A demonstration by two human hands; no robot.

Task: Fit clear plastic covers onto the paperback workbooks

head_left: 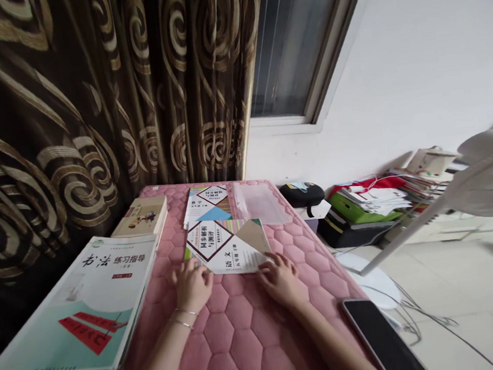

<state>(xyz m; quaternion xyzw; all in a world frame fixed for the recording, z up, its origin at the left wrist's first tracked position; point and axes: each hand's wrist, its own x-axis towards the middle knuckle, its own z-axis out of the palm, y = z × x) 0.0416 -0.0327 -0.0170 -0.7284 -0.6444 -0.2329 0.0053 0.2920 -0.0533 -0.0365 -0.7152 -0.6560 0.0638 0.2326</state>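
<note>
A white workbook (246, 255) with a dark diamond design and Chinese lettering lies on the pink quilted cover (232, 335), turned sideways to me. My left hand (193, 287), with thin bracelets at the wrist, has its fingers curled at the workbook's near left corner. At the near right corner, my right hand (281, 279) grips the edge with bent fingers. Just beyond is a second, similar workbook (207, 206) with a blue triangle, its near edge partly covered by the first. Beside that one lies a translucent plastic sleeve (260, 203).
On the left, a calligraphy exercise book (102, 290) tops a stack, with a thick beige book (139, 215) behind. A dark phone (382, 339) lies at the right edge. A white fan (490, 181), cables and piled papers (375, 197) stand to the right; a patterned curtain (128, 85) hangs behind.
</note>
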